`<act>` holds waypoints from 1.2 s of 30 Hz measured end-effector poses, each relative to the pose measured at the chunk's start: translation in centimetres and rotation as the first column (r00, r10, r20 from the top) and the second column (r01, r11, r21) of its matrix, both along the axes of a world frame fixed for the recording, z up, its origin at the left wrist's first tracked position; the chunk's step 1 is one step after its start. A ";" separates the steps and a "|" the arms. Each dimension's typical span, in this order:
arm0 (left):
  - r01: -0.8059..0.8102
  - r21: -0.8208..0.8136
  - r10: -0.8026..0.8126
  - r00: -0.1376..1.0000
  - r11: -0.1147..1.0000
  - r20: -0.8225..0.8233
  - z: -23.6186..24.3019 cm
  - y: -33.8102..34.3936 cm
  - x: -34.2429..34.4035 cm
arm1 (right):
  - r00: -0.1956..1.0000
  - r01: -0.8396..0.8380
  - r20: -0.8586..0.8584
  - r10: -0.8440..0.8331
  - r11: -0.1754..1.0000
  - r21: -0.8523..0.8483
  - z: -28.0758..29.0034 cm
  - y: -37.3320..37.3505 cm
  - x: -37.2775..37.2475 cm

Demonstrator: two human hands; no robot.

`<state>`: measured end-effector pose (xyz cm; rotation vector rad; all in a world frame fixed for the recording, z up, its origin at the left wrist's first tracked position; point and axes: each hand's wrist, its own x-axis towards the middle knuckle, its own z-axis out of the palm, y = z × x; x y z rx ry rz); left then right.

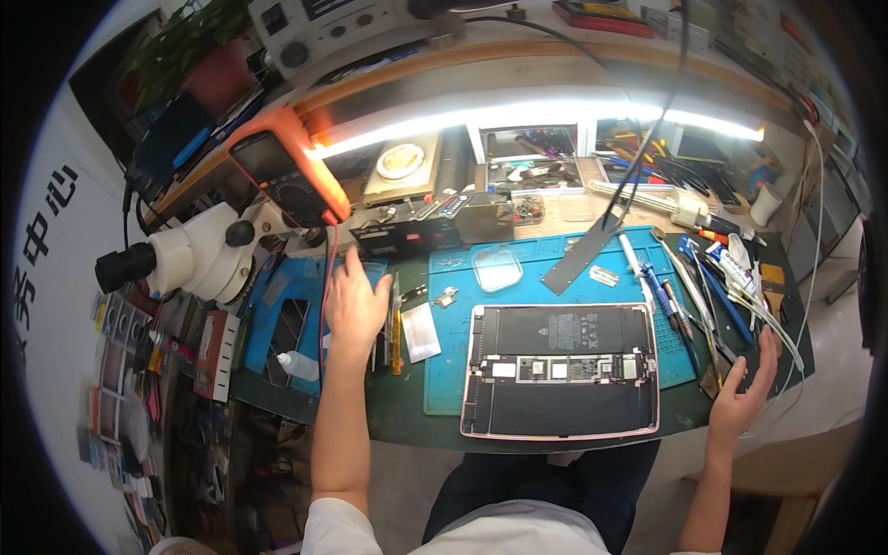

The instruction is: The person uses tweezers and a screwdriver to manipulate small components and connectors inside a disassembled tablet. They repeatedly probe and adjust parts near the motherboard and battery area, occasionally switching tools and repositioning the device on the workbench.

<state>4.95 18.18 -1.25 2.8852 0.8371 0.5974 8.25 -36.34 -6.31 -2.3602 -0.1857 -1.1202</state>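
An opened tablet (499, 407) lies on the blue work mat (444, 370), its dark battery cells and central circuit board exposed. My left hand (355, 301) reaches forward to the left of the tablet, fingers stretched and thumb apart, near the front of a black boxy device (398, 242). A red test lead (326, 277) hangs beside that hand from the orange multimeter (294, 171). At the right table edge, my right hand (743, 393) has its thumb and fingers apart. Close to it are thin hand tools (684, 319) and white cables (772, 319); no held object shows in either hand.
A white microscope (199, 254) stands at the left, near a small squeeze bottle (298, 365) and a dark phone panel (286, 340). A clear dish (497, 268) sits behind the tablet. A dark flat bar (578, 262) on cables reaches over the mat. Tool trays (532, 174) line the back.
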 end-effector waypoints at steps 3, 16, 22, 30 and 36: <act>-0.060 -0.079 0.056 0.997 0.995 -0.048 0.2 0.6 -0.2 | 1.000 -0.010 -0.010 0.010 1.000 0.028 0.1 0.3 0.0; 0.320 0.073 -0.326 0.938 0.945 0.116 0.6 -8.7 0.4 | 0.999 -0.050 0.000 0.050 0.998 0.023 0.1 0.1 -0.1; 0.355 0.115 -0.364 0.929 0.928 0.063 -0.4 -10.2 0.5 | 0.998 -0.069 0.001 0.069 0.997 0.015 0.1 0.3 -0.1; 0.309 0.077 -0.308 0.951 0.948 -0.031 -1.0 -9.0 -0.4 | 0.995 -0.099 -0.005 0.098 0.994 -0.054 1.4 0.8 0.0; 0.318 0.002 -0.318 0.948 0.948 0.027 -0.1 -8.5 -1.2 | 0.945 -0.217 -0.274 0.178 0.969 -0.121 3.6 1.3 0.6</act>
